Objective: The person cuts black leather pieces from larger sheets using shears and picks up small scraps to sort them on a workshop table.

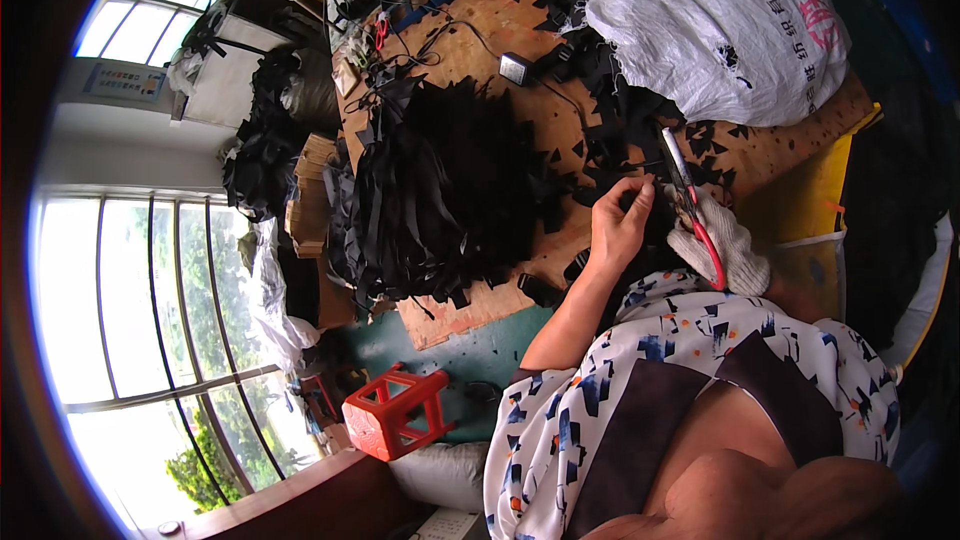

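Observation:
My left hand [620, 225] is bare and closed in a pinch above the near edge of the work table. Whatever lies between its thumb and fingertips is too small to make out against the dark material behind. Just to the right, my right hand [735, 245] wears a whitish knitted glove and grips scissors [702, 225] with red handles. The metal blades point away from me, close by the left fingertips. Black webbing straps [615, 105] lie beyond both hands, with small black triangular offcuts around them.
A large heap of black strips [440, 190] covers the table's left part. At the far right lies a white woven sack [710, 30]. A black power adapter [515, 68] with a cable sits between them. On the floor at left is a red plastic stool [398, 412], near the window.

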Action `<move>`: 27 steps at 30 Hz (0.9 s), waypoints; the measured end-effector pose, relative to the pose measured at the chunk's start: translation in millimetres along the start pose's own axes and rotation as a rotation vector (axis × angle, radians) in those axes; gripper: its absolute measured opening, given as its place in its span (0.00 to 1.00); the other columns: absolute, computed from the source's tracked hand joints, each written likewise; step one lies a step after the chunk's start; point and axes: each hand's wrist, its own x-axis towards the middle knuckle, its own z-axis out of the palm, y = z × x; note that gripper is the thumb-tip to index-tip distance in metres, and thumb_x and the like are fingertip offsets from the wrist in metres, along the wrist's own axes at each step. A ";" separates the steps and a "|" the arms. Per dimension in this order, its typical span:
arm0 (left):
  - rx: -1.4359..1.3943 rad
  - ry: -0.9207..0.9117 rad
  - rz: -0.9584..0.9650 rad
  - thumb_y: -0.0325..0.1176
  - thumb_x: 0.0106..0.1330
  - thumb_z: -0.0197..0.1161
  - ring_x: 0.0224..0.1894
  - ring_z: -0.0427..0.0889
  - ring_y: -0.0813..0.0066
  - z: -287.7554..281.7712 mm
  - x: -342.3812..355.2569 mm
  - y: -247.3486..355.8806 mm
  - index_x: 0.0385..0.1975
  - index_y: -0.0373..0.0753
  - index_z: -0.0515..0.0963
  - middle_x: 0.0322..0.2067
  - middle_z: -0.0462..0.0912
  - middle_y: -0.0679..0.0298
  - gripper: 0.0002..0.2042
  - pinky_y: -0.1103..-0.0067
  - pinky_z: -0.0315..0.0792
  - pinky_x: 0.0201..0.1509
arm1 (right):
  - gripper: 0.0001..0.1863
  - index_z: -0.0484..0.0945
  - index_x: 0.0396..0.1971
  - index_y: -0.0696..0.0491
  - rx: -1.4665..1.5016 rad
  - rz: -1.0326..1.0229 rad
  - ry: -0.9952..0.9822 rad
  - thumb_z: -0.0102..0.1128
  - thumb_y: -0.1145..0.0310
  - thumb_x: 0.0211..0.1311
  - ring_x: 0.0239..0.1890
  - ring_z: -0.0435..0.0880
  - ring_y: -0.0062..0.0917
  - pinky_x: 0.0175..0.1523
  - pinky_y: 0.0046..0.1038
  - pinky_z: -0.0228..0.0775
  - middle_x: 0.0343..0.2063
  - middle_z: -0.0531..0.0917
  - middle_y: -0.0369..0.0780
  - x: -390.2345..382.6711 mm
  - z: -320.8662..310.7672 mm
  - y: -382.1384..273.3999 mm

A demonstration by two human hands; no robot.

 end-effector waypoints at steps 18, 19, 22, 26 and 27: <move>0.553 0.275 0.275 0.31 0.52 0.62 0.17 0.73 0.78 -76.1 14.2 69.5 0.28 0.35 0.76 0.16 0.76 0.61 0.07 0.82 0.66 0.23 | 0.16 0.71 0.35 0.45 1.222 0.638 0.052 0.41 0.49 0.64 0.09 0.67 0.15 0.10 0.16 0.59 0.17 0.70 0.29 5.6 -18.0 32.2; 0.875 0.239 0.317 0.33 0.54 0.60 0.23 0.79 0.63 -61.1 34.6 48.8 0.28 0.37 0.77 0.19 0.78 0.56 0.07 0.74 0.70 0.26 | 0.15 0.71 0.36 0.47 1.185 0.611 0.043 0.44 0.52 0.64 0.10 0.67 0.14 0.12 0.15 0.60 0.19 0.70 0.29 3.4 -23.0 24.6; 1.245 0.026 0.233 0.37 0.55 0.57 0.29 0.79 0.56 -39.8 76.3 1.7 0.34 0.41 0.78 0.27 0.80 0.56 0.11 0.69 0.73 0.32 | 0.22 0.63 0.53 0.51 1.084 0.351 -0.052 0.49 0.77 0.57 0.14 0.68 0.12 0.16 0.14 0.62 0.25 0.71 0.32 -5.3 -14.6 38.9; 1.493 -0.205 0.410 0.33 0.57 0.51 0.30 0.81 0.66 -36.1 115.7 -54.7 0.34 0.45 0.77 0.29 0.79 0.62 0.08 0.73 0.71 0.29 | 0.10 0.68 0.37 0.52 0.398 0.040 0.120 0.46 0.61 0.63 0.24 0.68 0.10 0.28 0.13 0.66 0.22 0.69 0.30 -2.1 1.6 36.2; 1.550 -0.220 0.387 0.33 0.58 0.51 0.31 0.81 0.67 -40.5 117.3 -53.9 0.34 0.46 0.77 0.30 0.79 0.62 0.08 0.74 0.71 0.29 | 0.11 0.69 0.35 0.51 0.891 0.246 0.068 0.45 0.59 0.64 0.22 0.70 0.12 0.26 0.14 0.67 0.21 0.70 0.30 9.0 -10.0 9.7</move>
